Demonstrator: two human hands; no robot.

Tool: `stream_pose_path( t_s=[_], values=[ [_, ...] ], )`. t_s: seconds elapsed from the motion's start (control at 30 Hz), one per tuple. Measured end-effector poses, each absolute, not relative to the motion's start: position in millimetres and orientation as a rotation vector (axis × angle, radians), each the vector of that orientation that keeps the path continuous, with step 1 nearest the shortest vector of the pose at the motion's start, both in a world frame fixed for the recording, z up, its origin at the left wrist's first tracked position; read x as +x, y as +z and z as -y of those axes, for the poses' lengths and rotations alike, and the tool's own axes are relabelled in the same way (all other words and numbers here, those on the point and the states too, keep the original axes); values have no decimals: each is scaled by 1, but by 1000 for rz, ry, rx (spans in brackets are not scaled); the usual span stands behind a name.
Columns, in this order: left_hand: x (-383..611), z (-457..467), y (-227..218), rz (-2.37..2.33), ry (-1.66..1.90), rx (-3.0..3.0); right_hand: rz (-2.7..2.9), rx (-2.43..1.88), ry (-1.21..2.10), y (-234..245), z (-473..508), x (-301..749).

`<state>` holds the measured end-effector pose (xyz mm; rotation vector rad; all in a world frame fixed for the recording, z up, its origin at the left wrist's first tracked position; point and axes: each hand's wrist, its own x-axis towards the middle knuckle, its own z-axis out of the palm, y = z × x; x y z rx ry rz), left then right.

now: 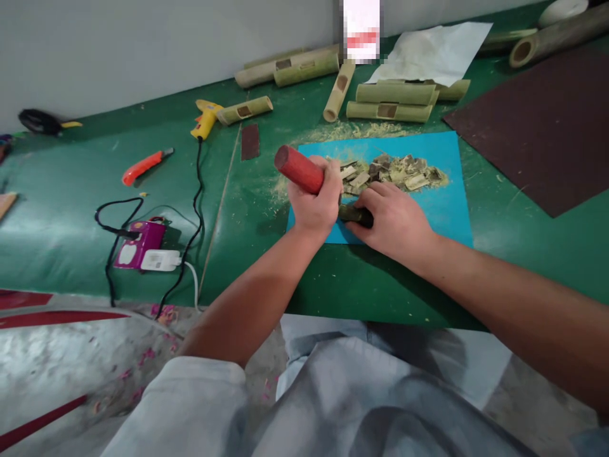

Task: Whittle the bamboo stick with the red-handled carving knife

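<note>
My left hand (316, 197) is wrapped round the thick red handle (299, 169) of a tool, which leans up and to the left. The tool's working end is hidden by my fingers. Just to the right, my right hand (392, 216) grips a short, dark green-brown piece that looks like bamboo (351, 214), close against the left hand. Both hands are over the near part of a bright blue sheet (451, 203). Behind them on this sheet lies a heap of bamboo chips and shavings (404, 171).
Cut bamboo tubes (394, 112) and white paper (428, 51) lie at the back. Left are a yellow glue gun (207, 119), an orange utility knife (145, 167), and a purple power block (147, 240) with trailing cords. A dark brown sheet (542, 133) covers the right side.
</note>
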<state>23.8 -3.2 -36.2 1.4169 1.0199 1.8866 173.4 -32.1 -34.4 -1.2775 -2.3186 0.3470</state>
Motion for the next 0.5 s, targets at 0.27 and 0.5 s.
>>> stream_pose_path(
  t_s=[0.27,0.5],
  values=[
    [24,4,-41,-1001,1880,1449,2323,-1244,515,-30,26,175],
    [25,2,-39,-1142,1865,1303,2307,-1255,485,-30,26,176]
  ],
)
